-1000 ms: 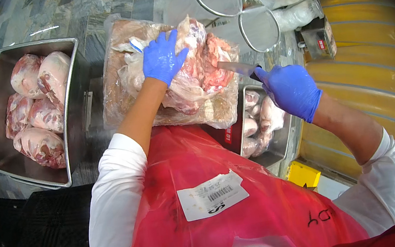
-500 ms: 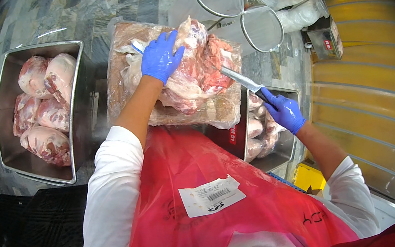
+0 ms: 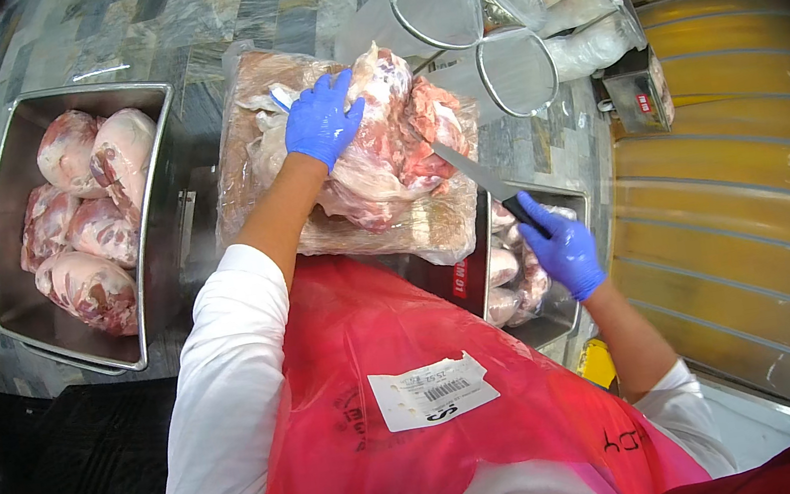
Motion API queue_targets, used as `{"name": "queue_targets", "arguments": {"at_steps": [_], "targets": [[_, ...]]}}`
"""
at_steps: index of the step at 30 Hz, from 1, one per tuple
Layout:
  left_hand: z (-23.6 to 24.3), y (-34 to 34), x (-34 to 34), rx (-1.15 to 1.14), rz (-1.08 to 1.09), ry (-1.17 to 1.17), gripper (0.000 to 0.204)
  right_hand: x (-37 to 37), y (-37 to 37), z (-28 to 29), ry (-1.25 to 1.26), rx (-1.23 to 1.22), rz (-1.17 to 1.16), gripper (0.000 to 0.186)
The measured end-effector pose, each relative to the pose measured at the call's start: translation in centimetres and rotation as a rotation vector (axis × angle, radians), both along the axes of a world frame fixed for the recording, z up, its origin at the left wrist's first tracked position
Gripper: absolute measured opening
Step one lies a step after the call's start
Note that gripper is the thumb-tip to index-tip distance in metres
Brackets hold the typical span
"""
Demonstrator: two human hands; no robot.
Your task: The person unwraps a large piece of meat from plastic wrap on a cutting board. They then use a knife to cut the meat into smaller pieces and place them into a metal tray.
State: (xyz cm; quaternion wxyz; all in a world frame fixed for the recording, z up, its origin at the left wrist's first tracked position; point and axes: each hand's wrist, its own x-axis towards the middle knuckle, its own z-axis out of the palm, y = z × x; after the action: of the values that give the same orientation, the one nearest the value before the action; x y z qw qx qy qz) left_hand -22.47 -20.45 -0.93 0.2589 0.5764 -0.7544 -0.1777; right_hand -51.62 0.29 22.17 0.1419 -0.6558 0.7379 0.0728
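Observation:
A large piece of raw meat (image 3: 375, 174) with pale fat lies on a plastic-wrapped brown block (image 3: 308, 237). My left hand (image 3: 323, 126), in a blue glove, rests on top of the meat, its fingers stretched out and the thumb apart. White film or membrane bunches beside that hand. In my right hand (image 3: 568, 245), also gloved in blue, is a knife (image 3: 473, 167) with a dark handle. The blade points up and left, its tip at the redder right side of the meat; whether it has entered the flesh I cannot tell.
On the left, a metal tub (image 3: 5, 256) holds several rounded meat pieces. Another metal tub (image 3: 567, 324), with more pieces, stands under my right hand. Hoop-mouthed clear bags (image 3: 445, 28) stand beyond the block. Yellow strip panels (image 3: 732, 200) cover the right side.
My right hand has shifted slightly left and down, bringing the knife lower at a different tilt. My left hand stays on the meat.

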Motion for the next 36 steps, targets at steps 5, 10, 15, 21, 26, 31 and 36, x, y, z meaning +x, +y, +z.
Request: {"name": "queue_targets", "arguments": {"at_steps": [5,10,15,21,26,31,36], "targets": [[0.7,0.0,-0.2,-0.033,-0.02,0.015,0.058,4.2,-7.5,8.7,0.408,0.178,0.405,0.041],[1.4,0.2,-0.3,-0.027,-0.045,0.0,0.057,8.9,-15.6,10.3,0.601,0.391,0.661,0.031],[0.9,0.3,-0.5,-0.05,-0.077,0.03,0.056,8.4,-19.1,8.1,0.555,0.476,0.775,0.028],[-0.1,-0.6,-0.3,-0.053,-0.041,0.079,0.055,1.4,-15.6,6.9,0.331,0.522,0.377,0.045],[0.8,-1.5,-0.3,0.035,0.0,0.041,0.052,-4.0,-5.0,1.3,0.044,0.24,0.242,0.054],[0.9,-2.2,-0.3,0.041,-0.006,0.062,0.052,-3.5,2.0,-4.1,-0.242,0.12,-0.056,0.056],[0.4,-1.7,-0.1,0.0,-0.001,0.037,0.053,-1.7,3.1,-3.8,-0.258,0.056,-0.076,0.054]]}}
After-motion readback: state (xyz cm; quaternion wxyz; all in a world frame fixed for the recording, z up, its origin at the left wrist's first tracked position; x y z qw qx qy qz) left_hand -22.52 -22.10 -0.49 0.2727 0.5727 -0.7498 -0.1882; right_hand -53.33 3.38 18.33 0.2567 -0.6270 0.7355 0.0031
